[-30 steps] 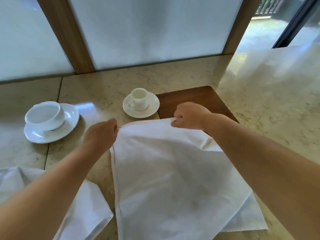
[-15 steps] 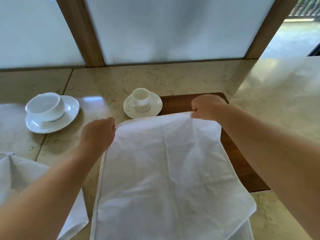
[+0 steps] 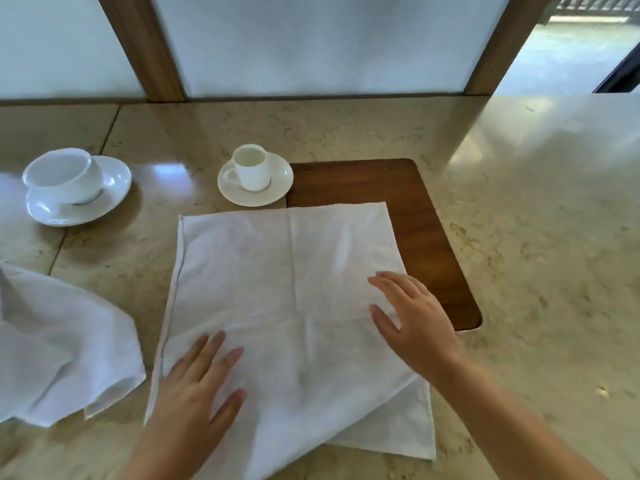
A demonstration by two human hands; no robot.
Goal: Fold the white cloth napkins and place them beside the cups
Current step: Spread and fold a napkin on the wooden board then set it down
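Note:
A white cloth napkin (image 3: 277,278) lies spread flat on the marble counter, its right part over a wooden board (image 3: 408,202). A lower layer shows at its near right corner. My left hand (image 3: 197,386) rests flat on the napkin's near left part, fingers straight. Over the napkin's right side my right hand (image 3: 412,317) is open with fingers spread; touching or hovering, I cannot tell. A small white cup on a saucer (image 3: 254,174) stands just beyond the napkin's far edge. A wider white cup on a saucer (image 3: 74,185) stands at the far left.
A second white napkin (image 3: 59,358) lies crumpled at the near left. Frosted panels in wooden frames (image 3: 145,50) close off the back of the counter. Bare marble (image 3: 536,237) stretches to the right of the board.
Both hands have let go of the napkin's far edge and drawn back toward me. The napkin now lies flat, and the hands are open on or over its near part.

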